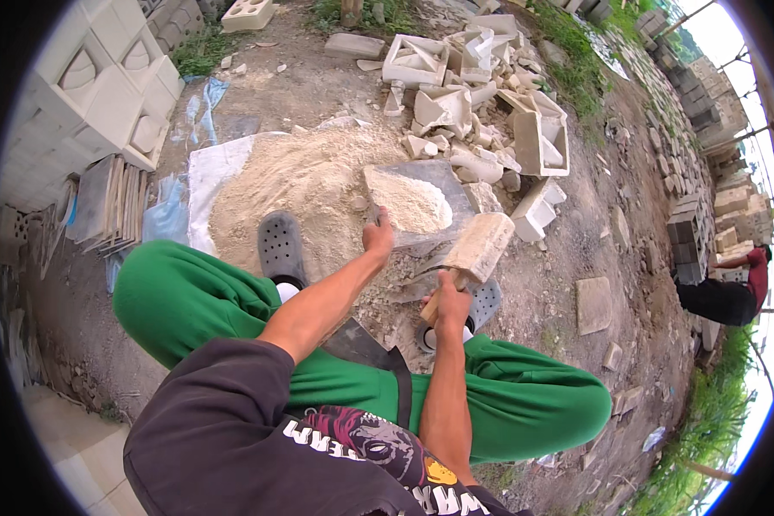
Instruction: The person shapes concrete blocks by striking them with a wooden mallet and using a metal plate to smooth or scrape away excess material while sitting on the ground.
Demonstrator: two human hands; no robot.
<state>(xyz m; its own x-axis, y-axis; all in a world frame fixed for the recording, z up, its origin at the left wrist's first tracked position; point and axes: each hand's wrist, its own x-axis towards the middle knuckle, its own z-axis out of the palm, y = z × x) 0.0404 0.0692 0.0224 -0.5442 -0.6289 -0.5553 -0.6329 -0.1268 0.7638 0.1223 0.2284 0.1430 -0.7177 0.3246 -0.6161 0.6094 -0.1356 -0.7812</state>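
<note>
My right hand (450, 303) is wrapped round the wooden handle of a mallet. Its blocky, pale, dust-coated head (479, 247) is raised over my right shoe. My left hand (377, 234) is closed at the near left edge of a heap of crushed pale material (413, 205); what its fingers pinch there is too small to make out. Under that heap lies a flat grey slab (457, 191). A wide mound of pale powder (288, 185) spreads to the left over a white sheet (206, 176).
Broken pale blocks (477, 103) are piled beyond the slab. Stacked moulded blocks (112, 73) rise at the left, beside leaning thin boards (112, 206). My grey clogs (281, 245) flank the work spot. A flat stone (594, 305) lies right; another person (735, 288) bends by grey blocks.
</note>
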